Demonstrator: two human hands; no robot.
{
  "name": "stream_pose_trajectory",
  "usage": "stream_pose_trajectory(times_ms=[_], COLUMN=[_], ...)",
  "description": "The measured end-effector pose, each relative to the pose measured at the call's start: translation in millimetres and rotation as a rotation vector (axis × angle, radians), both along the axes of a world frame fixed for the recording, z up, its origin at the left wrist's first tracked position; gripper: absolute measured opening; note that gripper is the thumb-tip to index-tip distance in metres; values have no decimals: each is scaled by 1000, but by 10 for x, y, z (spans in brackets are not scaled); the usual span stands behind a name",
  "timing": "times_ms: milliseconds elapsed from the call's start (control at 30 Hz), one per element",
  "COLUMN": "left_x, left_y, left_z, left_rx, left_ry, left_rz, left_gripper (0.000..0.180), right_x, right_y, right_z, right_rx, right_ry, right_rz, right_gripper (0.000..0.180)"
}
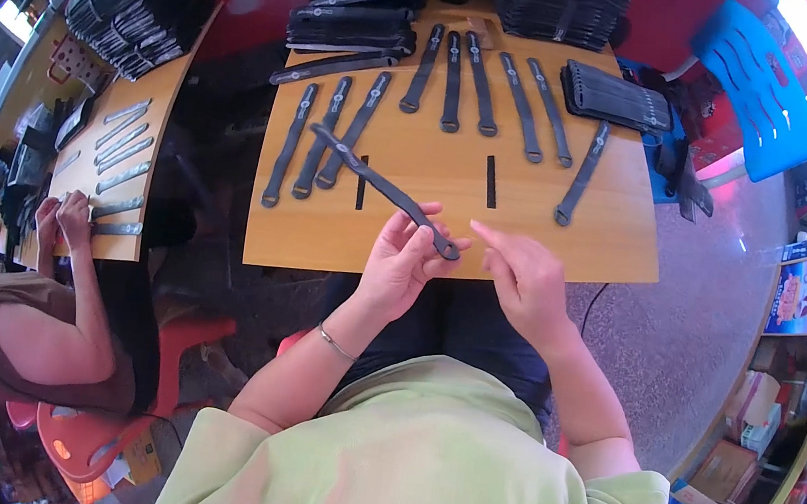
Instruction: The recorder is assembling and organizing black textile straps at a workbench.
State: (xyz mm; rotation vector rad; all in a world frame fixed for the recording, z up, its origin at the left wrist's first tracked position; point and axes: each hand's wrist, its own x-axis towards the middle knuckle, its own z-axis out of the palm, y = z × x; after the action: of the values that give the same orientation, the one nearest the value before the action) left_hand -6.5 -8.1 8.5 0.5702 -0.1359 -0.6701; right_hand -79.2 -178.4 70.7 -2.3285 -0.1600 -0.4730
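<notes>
My left hand (399, 270) pinches the near end of a black strap (373, 176), close to its rounded tip with a slot. The strap slants up and away to the left, its far end above other straps on the table. My right hand (530, 286) is just right of that tip, index finger stretched toward it and thumb apart, with nothing visible in it. More straps (452, 87) of the same kind lie spread over the wooden table (564, 257). Two short black strips (491, 182) lie or are marked on the near part of the tabletop.
Stacks of black straps stand at the table's back left (351, 24) and back right (560, 4); a flat bundle (616, 97) lies at the right edge. A blue chair (756, 89) is beyond. At left, another person (43, 319) works at a second table (135, 179).
</notes>
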Motion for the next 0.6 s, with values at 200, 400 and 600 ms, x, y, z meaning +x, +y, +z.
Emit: stream_pose_trajectory(times_ms=[200,400,600], left_x=[-12,-25,-36], left_y=[-31,-49,-54], left_z=[20,47,35], left_rx=[135,198,221], left_ry=[-64,-97,-140], left_rz=[129,216,257], left_gripper=[25,23,24], right_x=[4,1,4], right_y=[82,116,118], right_z=[-177,-222,-242], right_rx=[153,106,65], right_ry=[-66,-45,-88], right_rz=[-30,-45,-71], right_gripper=[15,12,11])
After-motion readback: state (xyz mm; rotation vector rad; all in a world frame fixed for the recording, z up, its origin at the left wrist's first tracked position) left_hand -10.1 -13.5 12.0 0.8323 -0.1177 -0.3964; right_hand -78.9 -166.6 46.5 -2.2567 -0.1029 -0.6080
